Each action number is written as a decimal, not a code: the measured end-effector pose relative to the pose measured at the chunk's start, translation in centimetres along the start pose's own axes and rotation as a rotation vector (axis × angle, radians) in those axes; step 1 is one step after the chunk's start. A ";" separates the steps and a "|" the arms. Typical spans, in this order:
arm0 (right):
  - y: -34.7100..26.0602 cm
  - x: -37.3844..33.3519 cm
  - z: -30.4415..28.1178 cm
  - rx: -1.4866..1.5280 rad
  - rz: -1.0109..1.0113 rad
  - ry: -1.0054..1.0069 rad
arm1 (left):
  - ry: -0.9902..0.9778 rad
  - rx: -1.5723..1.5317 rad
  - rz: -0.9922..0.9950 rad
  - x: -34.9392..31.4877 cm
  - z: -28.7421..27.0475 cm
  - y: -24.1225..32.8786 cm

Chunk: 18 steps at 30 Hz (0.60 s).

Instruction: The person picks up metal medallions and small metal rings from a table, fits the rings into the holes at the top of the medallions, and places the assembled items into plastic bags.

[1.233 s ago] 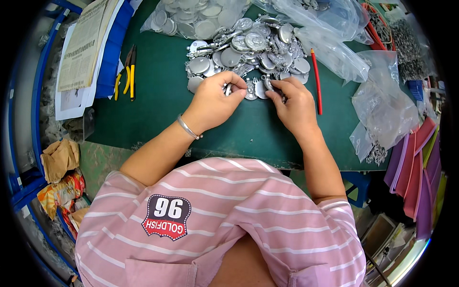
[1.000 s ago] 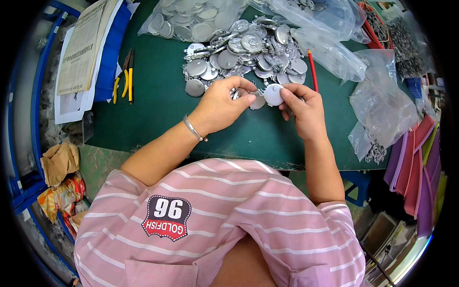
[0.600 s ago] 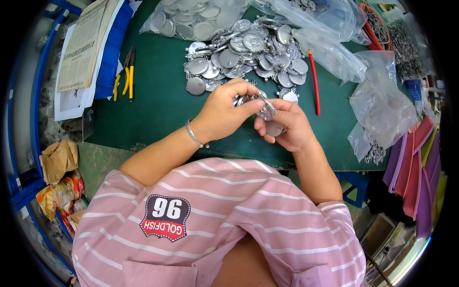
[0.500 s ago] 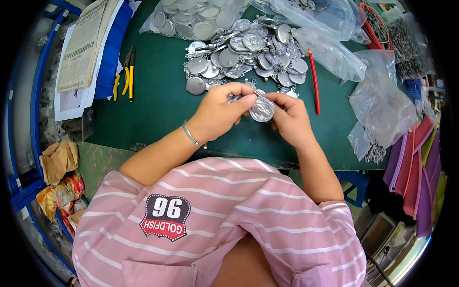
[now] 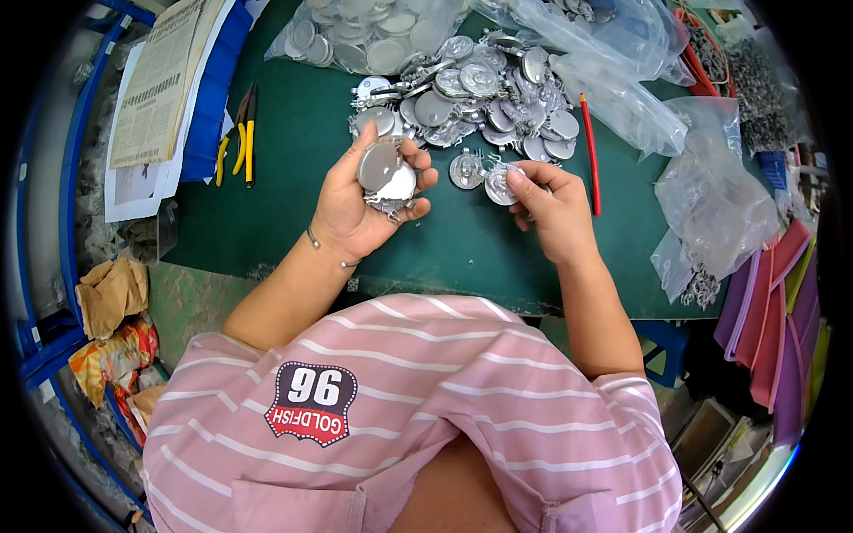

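My left hand (image 5: pixel 355 195) is turned palm up, its fingers curled around a few round silver medallions (image 5: pixel 379 165). The top one shows a smooth, dull face, and a shinier one with a small prong-like fringe sits below it. Between thumb and fingers, my right hand (image 5: pixel 555 204) pinches an embossed silver medallion (image 5: pixel 499 186). Just left of that, another embossed medallion (image 5: pixel 466 169) lies on the green tabletop (image 5: pixel 444 258). Beyond both hands spreads a heap of similar silver medallions (image 5: pixel 475 93), some smooth side up and others showing relief.
Clear plastic bags (image 5: pixel 613 93) lie right of the heap, and a bag of round discs (image 5: pixel 364 35) behind it. A red pencil (image 5: pixel 590 155) rests at right. Yellow-handled pliers (image 5: pixel 244 142) sit at left beside a blue bin (image 5: pixel 209 107) with papers.
My hands were together at one medallion and have moved apart. The left has turned palm up with medallions in it; the right has shifted slightly right, and a medallion now lies on the table.
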State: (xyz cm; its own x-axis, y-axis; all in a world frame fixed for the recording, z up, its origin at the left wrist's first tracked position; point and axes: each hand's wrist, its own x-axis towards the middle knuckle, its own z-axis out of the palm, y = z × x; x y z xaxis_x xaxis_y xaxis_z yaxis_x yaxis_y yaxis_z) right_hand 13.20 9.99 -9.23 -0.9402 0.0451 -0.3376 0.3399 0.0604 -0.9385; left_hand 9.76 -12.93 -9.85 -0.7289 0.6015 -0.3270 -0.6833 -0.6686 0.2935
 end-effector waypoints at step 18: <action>-0.3 -1.4 0.4 0.638 -0.045 -0.270 | 0.186 0.180 0.277 -0.4 3.0 -0.9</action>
State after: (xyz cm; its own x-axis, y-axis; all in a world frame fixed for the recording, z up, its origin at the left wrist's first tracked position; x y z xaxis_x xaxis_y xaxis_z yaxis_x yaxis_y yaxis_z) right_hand 14.39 9.54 -8.51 -0.9536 -0.1989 -0.2259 0.2992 -0.5452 -0.7831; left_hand 10.59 -11.28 -7.31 -0.8782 0.3077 -0.3661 -0.4700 -0.6970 0.5415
